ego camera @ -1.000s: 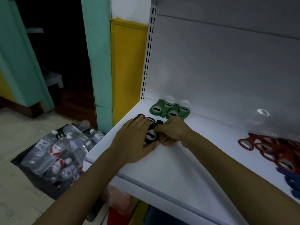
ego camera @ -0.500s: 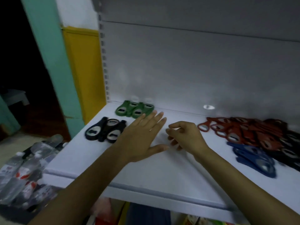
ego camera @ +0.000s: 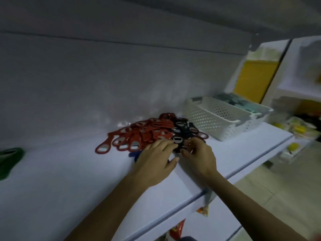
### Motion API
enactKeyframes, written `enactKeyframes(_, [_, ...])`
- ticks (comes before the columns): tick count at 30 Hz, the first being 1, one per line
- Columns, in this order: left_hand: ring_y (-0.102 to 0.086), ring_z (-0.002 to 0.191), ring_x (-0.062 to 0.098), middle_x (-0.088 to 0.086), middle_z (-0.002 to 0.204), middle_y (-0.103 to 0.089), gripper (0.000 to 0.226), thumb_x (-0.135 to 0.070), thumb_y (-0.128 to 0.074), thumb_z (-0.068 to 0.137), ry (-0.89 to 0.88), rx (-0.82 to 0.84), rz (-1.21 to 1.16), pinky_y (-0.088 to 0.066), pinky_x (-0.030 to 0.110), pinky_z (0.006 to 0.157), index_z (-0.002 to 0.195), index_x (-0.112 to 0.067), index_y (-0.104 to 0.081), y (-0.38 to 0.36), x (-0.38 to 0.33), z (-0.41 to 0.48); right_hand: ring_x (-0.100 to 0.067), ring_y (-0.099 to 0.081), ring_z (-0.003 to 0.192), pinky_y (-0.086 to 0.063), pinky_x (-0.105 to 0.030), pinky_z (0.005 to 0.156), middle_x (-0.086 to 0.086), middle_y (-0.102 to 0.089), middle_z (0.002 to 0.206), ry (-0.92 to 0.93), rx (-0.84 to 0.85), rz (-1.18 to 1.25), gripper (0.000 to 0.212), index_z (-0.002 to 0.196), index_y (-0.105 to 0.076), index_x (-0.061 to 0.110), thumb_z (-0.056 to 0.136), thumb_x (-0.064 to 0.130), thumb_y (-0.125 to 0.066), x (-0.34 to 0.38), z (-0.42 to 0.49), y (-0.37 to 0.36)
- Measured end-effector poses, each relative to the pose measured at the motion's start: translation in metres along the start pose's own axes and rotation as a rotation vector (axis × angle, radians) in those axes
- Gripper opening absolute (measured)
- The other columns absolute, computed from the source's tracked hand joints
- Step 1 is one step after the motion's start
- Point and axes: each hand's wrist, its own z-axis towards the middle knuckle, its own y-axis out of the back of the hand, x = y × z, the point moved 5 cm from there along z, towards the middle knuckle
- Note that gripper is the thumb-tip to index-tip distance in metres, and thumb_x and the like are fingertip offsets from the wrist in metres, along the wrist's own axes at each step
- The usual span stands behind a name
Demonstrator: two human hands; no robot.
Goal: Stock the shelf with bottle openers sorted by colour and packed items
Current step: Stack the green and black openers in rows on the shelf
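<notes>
Black opener (ego camera: 177, 140), one: right hand (ego camera: 199, 157) fingers pinch it, left hand (ego camera: 156, 160) fingers flat.

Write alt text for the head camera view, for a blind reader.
The left hand and right hand pick at black bottle openers in a mixed pile with red bottle openers on a white shelf. White baskets stand to the right.

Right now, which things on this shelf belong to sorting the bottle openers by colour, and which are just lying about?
In the job: red bottle openers, black bottle openers, blue bottle opener, green bottle openers, left hand and right hand at the black ones.
Lying about: white perforated baskets, yellow packets far right.
</notes>
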Motion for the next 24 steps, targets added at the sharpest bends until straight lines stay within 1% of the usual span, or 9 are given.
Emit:
enactKeyframes(2, [-0.04, 0.126, 0.011, -0.008, 0.136, -0.048, 0.044, -0.039, -0.045, 0.095, -0.002, 0.014, 0.007, -0.028, 0.023, 0.101, 0.135, -0.023, -0.046, -0.01, 0.006, 0.01, -0.014, -0.059, 0.087, -0.043, -0.026, 0.06, 0.008, -0.062, 0.096, -0.018, 0.03, -0.073, 0.036, 0.099, -0.056, 0.027, 0.072, 0.045, -0.071, -0.007, 0.01, -0.005])
enactKeyframes(4, [-0.041, 0.125, 0.011, -0.009, 0.134, -0.05, 0.041, -0.036, -0.045, 0.095, 0.044, 0.02, 0.013, -0.03, 0.025, 0.101, 0.133, -0.023, -0.048, -0.018, 0.019, 0.012, -0.015, -0.056, 0.105, -0.05, -0.032, 0.079, 0.004, -0.056, 0.117, -0.026, 0.093, -0.116, 0.063, 0.119, -0.052, 0.027, 0.067, 0.059, -0.071, -0.009, 0.017, -0.013])
enactKeyframes(6, [-0.045, 0.12, 0.012, -0.008, 0.129, -0.054, 0.037, -0.034, -0.047, 0.094, 0.117, -0.016, -0.032, -0.037, 0.03, 0.099, 0.128, -0.023, -0.052, -0.019, 0.033, 0.012, -0.017, -0.052, 0.114, -0.049, -0.033, 0.087, 0.002, -0.05, 0.126, 0.027, 0.119, -0.18, 0.075, 0.133, -0.047, 0.032, 0.068, 0.062, -0.071, -0.008, 0.018, -0.022])
enactKeyframes(11, [-0.045, 0.12, 0.016, -0.006, 0.131, -0.052, 0.042, -0.035, -0.051, 0.091, 0.145, -0.078, -0.017, -0.04, 0.033, 0.096, 0.13, -0.021, -0.05, -0.018, 0.04, 0.014, -0.022, -0.056, 0.089, -0.045, -0.028, 0.065, -0.002, -0.057, 0.096, 0.348, -0.032, -0.296, 0.033, 0.117, -0.067, 0.026, 0.087, 0.038, -0.065, 0.009, 0.011, -0.023])
enactKeyframes(13, [-0.044, 0.125, 0.019, -0.002, 0.136, -0.05, 0.048, -0.036, -0.055, 0.089, 0.124, -0.115, -0.01, -0.04, 0.036, 0.099, 0.133, -0.017, -0.048, -0.015, 0.038, 0.014, -0.022, -0.059, 0.088, -0.045, -0.027, 0.067, -0.003, -0.064, 0.096, 0.394, -0.149, -0.246, 0.025, 0.114, -0.068, 0.018, 0.093, 0.025, -0.058, 0.013, 0.007, -0.015])
enactKeyframes(15, [-0.04, 0.132, 0.023, 0.003, 0.144, -0.044, 0.061, -0.038, -0.06, 0.087, 0.098, -0.129, -0.004, -0.039, 0.039, 0.103, 0.139, -0.013, -0.042, -0.012, 0.036, 0.014, -0.013, -0.062, 0.094, -0.045, -0.018, 0.076, 0.002, -0.069, 0.102, 0.381, -0.179, -0.015, 0.023, 0.115, -0.067, 0.015, 0.096, 0.017, -0.053, 0.012, 0.005, -0.007])
enactKeyframes(18, [-0.035, 0.137, 0.025, 0.006, 0.149, -0.036, 0.07, -0.033, -0.064, 0.085, 0.066, -0.106, 0.064, -0.035, 0.041, 0.108, 0.144, -0.011, -0.034, -0.01, 0.029, 0.014, -0.007, -0.067, 0.091, -0.047, -0.014, 0.077, 0.005, -0.073, 0.096, 0.353, 0.095, 0.509, 0.025, 0.107, -0.07, 0.012, 0.099, 0.014, -0.046, 0.021, 0.003, -0.012])
enactKeyframes(21, [-0.047, 0.122, 0.025, 0.005, 0.136, -0.049, 0.06, -0.017, -0.06, 0.085, 0.118, -0.062, 0.066, -0.041, 0.037, 0.1, 0.141, -0.012, -0.039, -0.013, 0.03, 0.017, -0.009, -0.067, 0.096, -0.048, -0.015, 0.08, 0.007, -0.074, 0.098, 0.29, 0.236, 0.658, 0.037, 0.102, -0.073, 0.015, 0.102, 0.021, -0.037, 0.028, 0.002, -0.026])
enactKeyframes(24, [-0.061, 0.094, 0.032, 0.013, 0.102, -0.062, 0.048, 0.006, -0.066, 0.072, 0.138, -0.222, -0.06, -0.051, 0.038, 0.08, 0.119, -0.002, -0.058, -0.003, 0.032, 0.014, -0.005, -0.062, 0.102, -0.047, -0.016, 0.086, 0.017, -0.068, 0.105, 0.144, 0.013, 0.414, 0.026, 0.113, -0.068, 0.019, 0.099, 0.018, -0.045, 0.011, 0.014, -0.024])
